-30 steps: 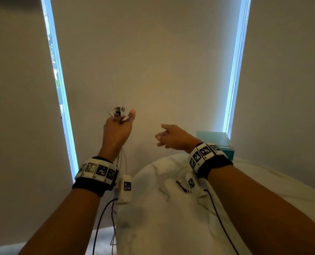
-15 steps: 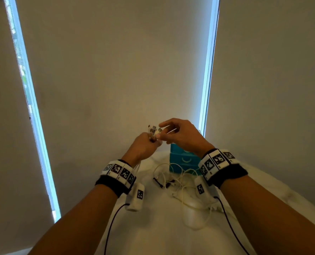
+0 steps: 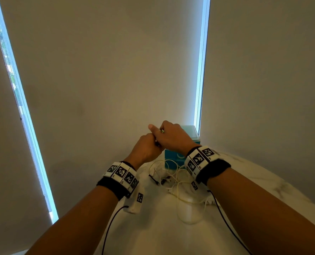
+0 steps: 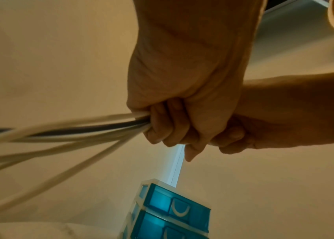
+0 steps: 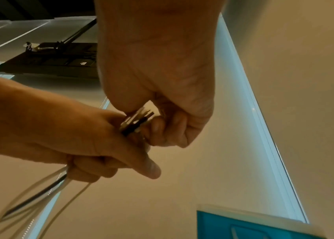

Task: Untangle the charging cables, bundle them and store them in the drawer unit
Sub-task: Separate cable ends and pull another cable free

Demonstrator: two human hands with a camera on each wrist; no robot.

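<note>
Right hand (image 3: 173,138) has closed the gap from a second ago and now pinches the plug ends (image 5: 136,120) sticking out of the left hand (image 3: 146,150). Left hand stays fisted round the charging cables (image 4: 63,129), white plus one dark; slack trails on the bench (image 3: 153,227) before the blue drawer unit (image 3: 173,159). Reads as ends being evened up, bundling next

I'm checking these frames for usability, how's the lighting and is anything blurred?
Head view: dim, bright strips beside the blinds, wide-angle bending at the edges. Left wrist view: the cables streak with blur away from the left hand. Right wrist view: warm cast; connector ends at the right hand fairly sharp.
</note>
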